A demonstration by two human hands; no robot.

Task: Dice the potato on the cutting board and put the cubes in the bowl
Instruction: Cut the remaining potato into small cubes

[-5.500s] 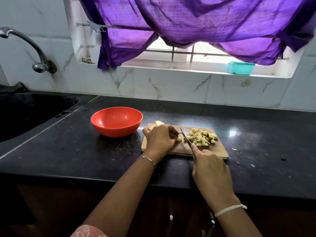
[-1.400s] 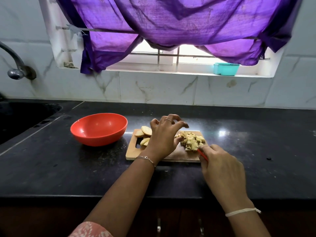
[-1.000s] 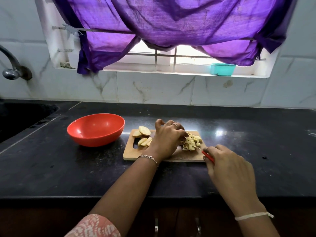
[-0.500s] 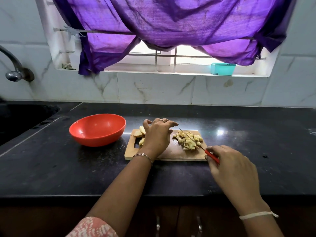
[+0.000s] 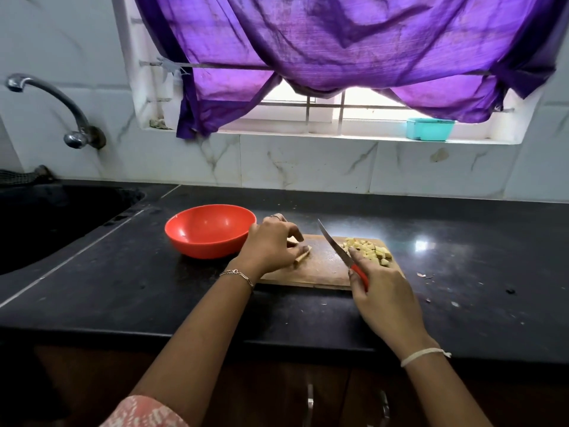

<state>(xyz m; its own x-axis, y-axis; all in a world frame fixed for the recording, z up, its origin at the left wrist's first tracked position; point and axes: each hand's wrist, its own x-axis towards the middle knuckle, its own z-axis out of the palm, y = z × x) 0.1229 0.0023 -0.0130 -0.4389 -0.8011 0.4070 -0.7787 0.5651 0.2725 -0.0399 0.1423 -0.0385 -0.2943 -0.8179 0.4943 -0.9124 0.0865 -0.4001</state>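
The red-handled steel knife [image 5: 338, 248] has been lifted off the pale diced potato cubes [image 5: 371, 251] on the wooden cutting board [image 5: 320, 271]. Its handle is clamped in the right hand [image 5: 385, 300]; uncut potato slices [image 5: 302, 256] are pinched by the left hand [image 5: 271, 246], beside the round orange-red bowl [image 5: 211, 229].

1. A purple curtain [image 5: 354, 41] hangs bunched across the bright window.
2. A teal plastic tub [image 5: 429, 129] sits at the right end of the sill.
3. A chrome tap [image 5: 61, 103] curves out from the tiled wall above the black sink [image 5: 46, 223], with a dark checked cloth [image 5: 21, 177] at the back rim.
4. Small scraps [image 5: 423, 275] dot the black countertop [image 5: 462, 303].
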